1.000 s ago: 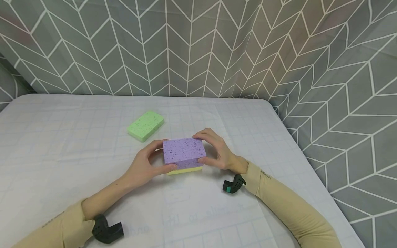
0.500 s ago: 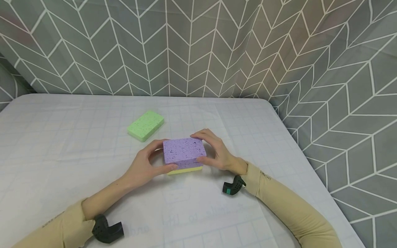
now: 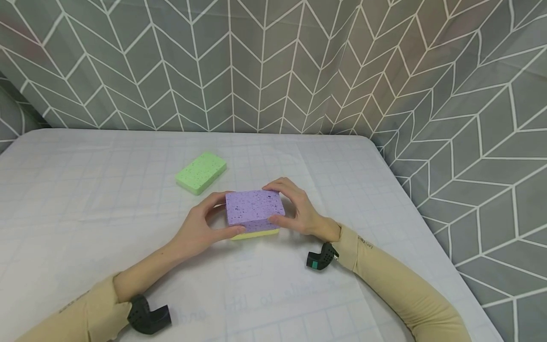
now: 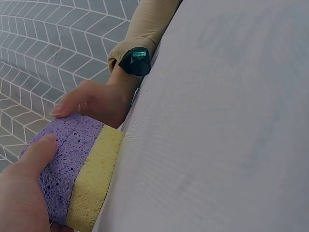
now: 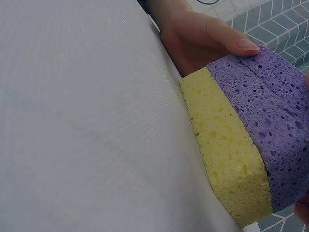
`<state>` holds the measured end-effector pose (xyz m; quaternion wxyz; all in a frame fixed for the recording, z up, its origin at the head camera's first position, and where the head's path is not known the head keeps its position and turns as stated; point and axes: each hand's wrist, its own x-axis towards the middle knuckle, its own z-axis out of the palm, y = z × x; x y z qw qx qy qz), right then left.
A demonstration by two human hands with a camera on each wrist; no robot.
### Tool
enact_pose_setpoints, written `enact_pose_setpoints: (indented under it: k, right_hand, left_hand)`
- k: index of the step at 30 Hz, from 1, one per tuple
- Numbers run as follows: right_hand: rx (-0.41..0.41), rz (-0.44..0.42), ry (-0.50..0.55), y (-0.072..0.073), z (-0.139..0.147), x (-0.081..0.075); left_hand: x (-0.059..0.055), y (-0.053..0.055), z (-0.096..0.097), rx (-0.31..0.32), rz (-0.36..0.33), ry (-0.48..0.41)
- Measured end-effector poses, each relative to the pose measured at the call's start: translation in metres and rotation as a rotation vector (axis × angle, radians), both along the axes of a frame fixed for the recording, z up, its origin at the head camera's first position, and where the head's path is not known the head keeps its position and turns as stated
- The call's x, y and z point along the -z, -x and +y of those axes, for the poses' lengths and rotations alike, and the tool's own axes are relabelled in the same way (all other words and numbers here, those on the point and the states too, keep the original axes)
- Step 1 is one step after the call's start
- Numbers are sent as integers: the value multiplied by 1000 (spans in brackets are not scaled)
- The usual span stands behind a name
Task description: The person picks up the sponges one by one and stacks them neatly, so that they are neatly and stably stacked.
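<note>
A purple sponge [image 3: 255, 207] lies flat on top of a yellow sponge [image 3: 258, 234], whose lower edge shows beneath it on the table. My left hand [image 3: 201, 222] grips the purple sponge from the left, thumb on the near side and fingers at the far edge. From the right, my right hand [image 3: 301, 211] holds it the same way. A thin line runs along the side of the purple sponge [image 4: 72, 145] in the left wrist view. The yellow sponge [image 5: 224, 154] faces the white surface in the right wrist view.
A green sponge [image 3: 201, 173] lies on the white table cover [image 3: 107, 190], behind and left of the stack. Grey curtains with white lines [image 3: 265, 66] hang behind the table and along its right side.
My right thumb and fingers have slid slightly left along the purple sponge. The stack, the left hand and the green sponge stay almost where they were.
</note>
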<state>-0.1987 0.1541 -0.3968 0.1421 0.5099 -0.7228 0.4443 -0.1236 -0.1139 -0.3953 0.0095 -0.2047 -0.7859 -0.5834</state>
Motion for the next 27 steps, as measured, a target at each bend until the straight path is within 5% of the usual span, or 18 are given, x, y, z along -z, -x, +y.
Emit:
enact_pose_setpoints:
  k: [27]
  right_hand:
    - [-28, -27, 18, 1, 0, 0]
  left_hand:
    - [-1, -1, 0, -9, -22, 11]
